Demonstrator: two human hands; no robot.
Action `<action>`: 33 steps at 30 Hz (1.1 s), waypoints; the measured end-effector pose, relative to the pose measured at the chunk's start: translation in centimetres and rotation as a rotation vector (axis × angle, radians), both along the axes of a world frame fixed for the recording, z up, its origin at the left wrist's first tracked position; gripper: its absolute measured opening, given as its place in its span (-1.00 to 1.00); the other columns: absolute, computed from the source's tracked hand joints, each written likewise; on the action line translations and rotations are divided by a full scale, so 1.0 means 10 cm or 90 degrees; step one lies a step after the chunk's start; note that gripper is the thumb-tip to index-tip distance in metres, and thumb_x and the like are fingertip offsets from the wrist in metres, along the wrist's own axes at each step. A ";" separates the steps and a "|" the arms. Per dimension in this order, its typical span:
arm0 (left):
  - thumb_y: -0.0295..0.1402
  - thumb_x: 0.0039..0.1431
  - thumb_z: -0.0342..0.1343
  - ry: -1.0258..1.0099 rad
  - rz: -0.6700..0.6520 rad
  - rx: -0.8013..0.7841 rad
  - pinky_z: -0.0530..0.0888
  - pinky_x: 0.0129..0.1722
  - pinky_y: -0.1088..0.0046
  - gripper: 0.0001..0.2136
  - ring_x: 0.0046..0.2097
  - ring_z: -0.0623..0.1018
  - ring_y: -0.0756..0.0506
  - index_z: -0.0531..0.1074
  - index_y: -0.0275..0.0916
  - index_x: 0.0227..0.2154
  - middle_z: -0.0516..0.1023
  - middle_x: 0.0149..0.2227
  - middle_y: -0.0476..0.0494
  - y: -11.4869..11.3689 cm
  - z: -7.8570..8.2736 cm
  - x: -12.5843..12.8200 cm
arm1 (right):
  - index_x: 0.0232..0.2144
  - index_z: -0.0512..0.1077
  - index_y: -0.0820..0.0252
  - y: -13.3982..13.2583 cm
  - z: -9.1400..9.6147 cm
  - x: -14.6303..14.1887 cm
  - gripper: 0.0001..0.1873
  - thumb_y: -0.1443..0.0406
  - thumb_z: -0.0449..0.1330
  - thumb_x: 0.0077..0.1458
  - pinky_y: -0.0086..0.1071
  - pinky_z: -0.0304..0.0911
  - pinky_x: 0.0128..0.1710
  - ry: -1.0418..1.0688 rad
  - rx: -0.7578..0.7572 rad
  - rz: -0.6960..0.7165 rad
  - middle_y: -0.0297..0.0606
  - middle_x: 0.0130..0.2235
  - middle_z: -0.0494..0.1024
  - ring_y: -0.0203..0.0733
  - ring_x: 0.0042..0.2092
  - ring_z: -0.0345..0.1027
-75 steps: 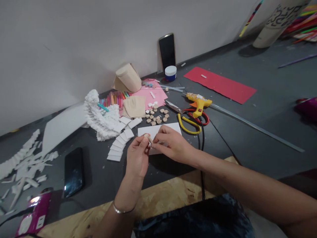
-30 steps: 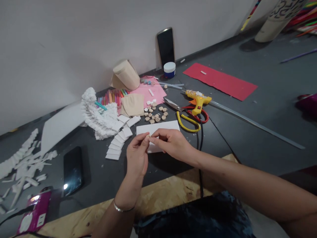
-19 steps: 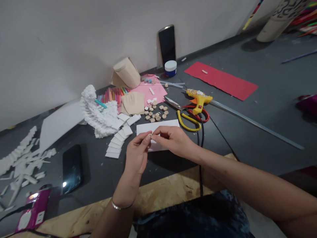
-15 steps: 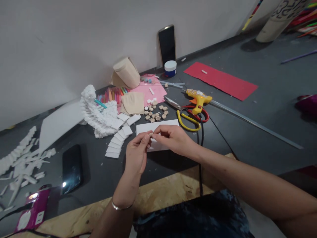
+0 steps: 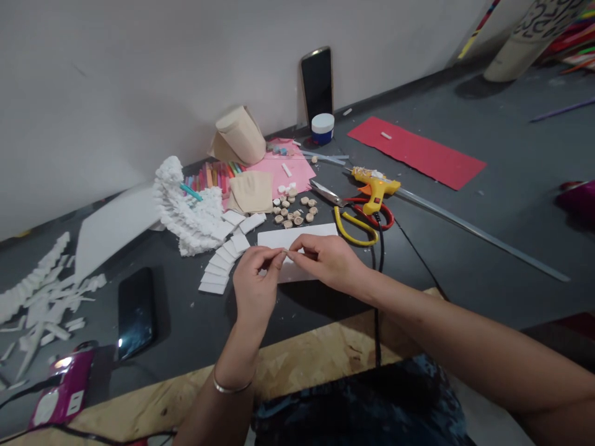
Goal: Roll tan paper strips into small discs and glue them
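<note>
My left hand (image 5: 255,288) and my right hand (image 5: 328,263) meet at the fingertips above a white card (image 5: 297,236). Between the fingertips of both hands is a tiny pale piece (image 5: 284,253), mostly hidden by the fingers, so I cannot tell its exact kind. Beyond the card lie several small wooden discs (image 5: 292,210). To the left of my left hand, white foam rectangles (image 5: 218,271) form a curved row. A ruffled white foam strip (image 5: 186,214) lies beyond them.
A yellow glue gun (image 5: 375,191) and yellow-handled scissors (image 5: 353,223) lie right of the card, with a black cord (image 5: 377,291) running toward me. A phone (image 5: 136,313) lies on the left beside white foam scraps (image 5: 46,303). A plywood edge (image 5: 302,365) runs along the near side.
My fingertips have stayed together on the tiny piece, with small shifts of both hands. The whole view has moved slightly as my head moved.
</note>
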State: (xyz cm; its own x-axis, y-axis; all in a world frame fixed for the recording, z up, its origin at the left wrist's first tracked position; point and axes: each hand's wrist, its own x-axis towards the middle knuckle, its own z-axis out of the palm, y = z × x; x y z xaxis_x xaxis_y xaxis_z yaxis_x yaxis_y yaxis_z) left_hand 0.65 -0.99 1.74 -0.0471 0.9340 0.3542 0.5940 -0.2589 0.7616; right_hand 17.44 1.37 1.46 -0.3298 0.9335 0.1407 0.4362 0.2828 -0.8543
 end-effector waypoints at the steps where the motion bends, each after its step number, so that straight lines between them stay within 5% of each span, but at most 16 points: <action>1: -0.30 0.16 0.18 0.005 0.005 0.009 0.37 -0.35 0.48 -0.89 -0.33 0.46 -0.02 0.58 -0.18 -0.36 0.52 -0.37 -0.07 0.00 -0.01 0.00 | -0.33 0.51 0.17 0.00 0.00 0.00 -0.80 0.20 0.15 0.16 -0.46 -0.03 -0.49 0.004 0.002 -0.002 -0.43 -0.57 0.35 -0.38 -0.53 0.11; 19: -0.37 0.20 0.13 0.118 0.025 0.095 0.34 -0.34 0.47 -0.88 -0.38 0.40 -0.02 0.50 -0.23 -0.42 0.43 -0.45 -0.05 -0.02 -0.05 0.13 | -0.44 0.46 0.22 -0.02 -0.12 -0.10 -0.83 0.25 0.15 0.10 -0.46 0.03 -0.49 0.118 -0.090 -0.059 -0.35 -0.52 0.45 -0.34 -0.48 0.22; 27: -0.32 0.23 0.08 0.074 -0.004 0.074 0.38 -0.27 0.44 -0.83 -0.32 0.44 -0.06 0.57 -0.21 -0.26 0.46 -0.39 -0.10 -0.04 -0.06 0.14 | -0.44 0.47 0.22 0.02 -0.13 -0.09 -0.82 0.24 0.16 0.09 -0.46 0.07 -0.48 0.145 -0.119 -0.078 -0.34 -0.49 0.48 -0.34 -0.47 0.23; 33: -0.30 0.17 0.17 -0.028 -0.007 0.002 0.38 -0.30 0.47 -0.89 -0.30 0.47 -0.04 0.56 -0.20 -0.35 0.49 -0.37 -0.08 -0.02 -0.06 0.05 | -0.38 0.49 0.23 0.01 -0.10 -0.06 -0.80 0.22 0.13 0.13 -0.48 0.05 -0.50 0.125 -0.076 -0.023 -0.37 -0.53 0.43 -0.36 -0.49 0.19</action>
State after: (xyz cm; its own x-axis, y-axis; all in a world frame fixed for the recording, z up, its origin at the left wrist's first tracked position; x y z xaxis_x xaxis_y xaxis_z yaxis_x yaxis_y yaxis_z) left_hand 1.15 -1.15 1.09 -0.0521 0.9335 0.3549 0.5568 -0.2678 0.7863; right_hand 16.82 1.50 0.42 -0.2733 0.9580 0.0868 0.2665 0.1621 -0.9501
